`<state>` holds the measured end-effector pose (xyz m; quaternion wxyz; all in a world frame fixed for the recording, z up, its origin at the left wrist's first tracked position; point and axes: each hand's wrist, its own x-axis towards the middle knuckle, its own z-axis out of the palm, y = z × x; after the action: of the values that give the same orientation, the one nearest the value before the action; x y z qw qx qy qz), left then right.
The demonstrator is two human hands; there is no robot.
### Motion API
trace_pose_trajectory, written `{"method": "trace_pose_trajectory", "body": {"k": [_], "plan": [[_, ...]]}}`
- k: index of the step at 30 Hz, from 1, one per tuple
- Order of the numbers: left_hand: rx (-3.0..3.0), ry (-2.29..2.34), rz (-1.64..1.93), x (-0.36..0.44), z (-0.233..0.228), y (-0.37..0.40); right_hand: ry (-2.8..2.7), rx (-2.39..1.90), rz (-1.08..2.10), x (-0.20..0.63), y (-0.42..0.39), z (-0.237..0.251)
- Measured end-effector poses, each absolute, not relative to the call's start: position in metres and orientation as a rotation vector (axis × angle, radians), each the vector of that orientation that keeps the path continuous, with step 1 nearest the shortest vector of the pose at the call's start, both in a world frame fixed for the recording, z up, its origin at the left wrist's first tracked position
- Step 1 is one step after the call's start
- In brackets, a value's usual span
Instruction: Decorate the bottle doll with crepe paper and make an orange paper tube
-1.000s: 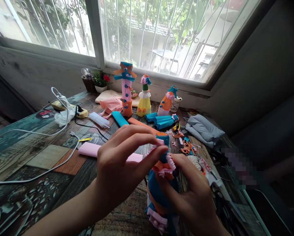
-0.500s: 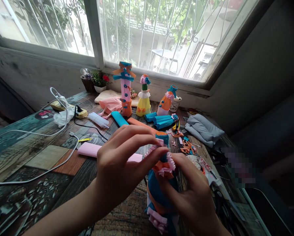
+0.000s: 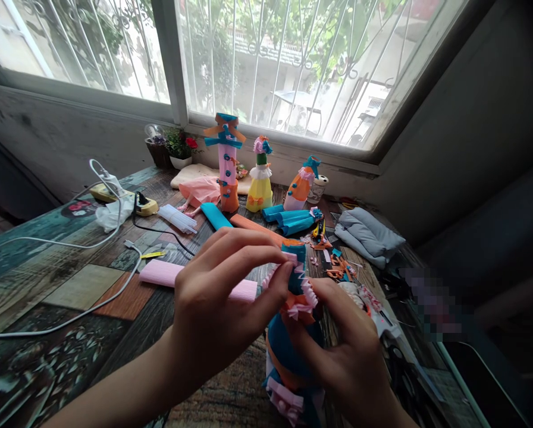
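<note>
- Two bare hands meet over the near side of the table (image 3: 77, 288), both at a blue paper-covered, bottle-shaped piece (image 3: 288, 339), which stands in front of the person, partly hidden by the right hand (image 3: 342, 339).
- The left hand (image 3: 222, 291) has its thumb and index finger pressed together at the tips, pinching the end of a pink frilled strip (image 3: 310, 292) against the piece's narrow blue neck.
- The right hand curls about the collar below, its thumb in front and index finger at the side, gripping the piece where pink frill and orange paper (image 3: 288, 299) gather; its other fingers are hidden.
- Low on the piece, a pink bow (image 3: 285, 397) sits below an orange band.
- Behind the left hand lies a flat pink paper roll (image 3: 162, 272), partly covered by it.
- Farther back stand a tall pink-and-orange tower (image 3: 228, 160), a yellow-skirted figure (image 3: 260, 191) and a leaning orange one (image 3: 301, 184), near the window wall.
- To the right, paper scraps (image 3: 340, 270) lie near a folded grey cloth (image 3: 369, 235).
</note>
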<state>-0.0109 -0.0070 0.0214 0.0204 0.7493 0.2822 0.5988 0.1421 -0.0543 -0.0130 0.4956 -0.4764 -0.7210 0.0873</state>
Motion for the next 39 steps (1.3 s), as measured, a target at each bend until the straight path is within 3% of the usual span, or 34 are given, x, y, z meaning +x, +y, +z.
{"method": "trace_pose_trajectory", "body": {"k": [30,39], "plan": [[2.134,0.963,1.706,-0.015,0.018,-0.006,-1.775,-1.059,0.250,0.142,-0.055,-0.013],[1.510,0.606,1.251,-0.026,0.030,0.002,-1.683,-1.137,0.701,0.151,-0.062,-0.006]]}}
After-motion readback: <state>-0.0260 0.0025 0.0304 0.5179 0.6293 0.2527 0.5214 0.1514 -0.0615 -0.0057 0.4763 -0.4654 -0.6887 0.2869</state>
